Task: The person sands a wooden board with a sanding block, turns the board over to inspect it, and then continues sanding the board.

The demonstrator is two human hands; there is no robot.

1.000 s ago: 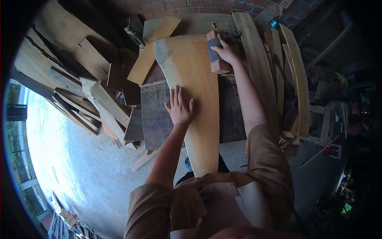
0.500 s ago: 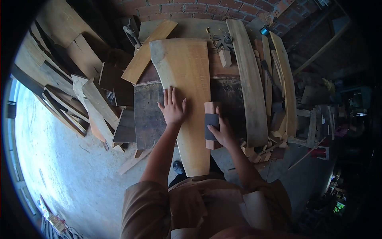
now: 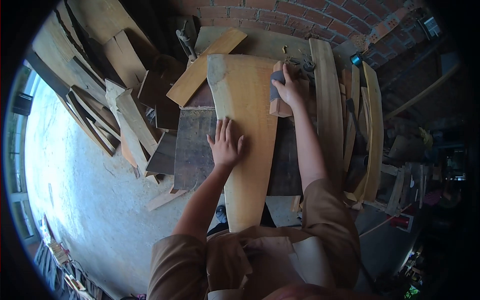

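Plank: wide, pale, tapering toward the person; lay lengthwise on the dark bench, broad end toward the brick wall, narrow end reaching past the bench's near edge

Left hand: open, palm down, fingers spread and pointing away from the person; pressed flat on the plank's left half, about midway along its length, thumb stretched toward the plank's centre

Right hand: arm stretched forward; fingers closed over the sanding block, gripping it from above

Sanding block: short wooden block with a dark abrasive band round its middle. It sat at the plank's right edge near the far, broad end, well apart from the left hand; whether its whole face lay on the plank could not be told

Narrow board: light-coloured, lay aslant at the bench's far left, just beside the plank's far left corner

Curved board: long, lay along the bench to the right of the right forearm, roughly parallel with the plank

Slats: several thin lengths stacked at the bench's far right side

Offcuts: heap of boards and slabs left of the bench — some flat, some leaning, above the concrete floor
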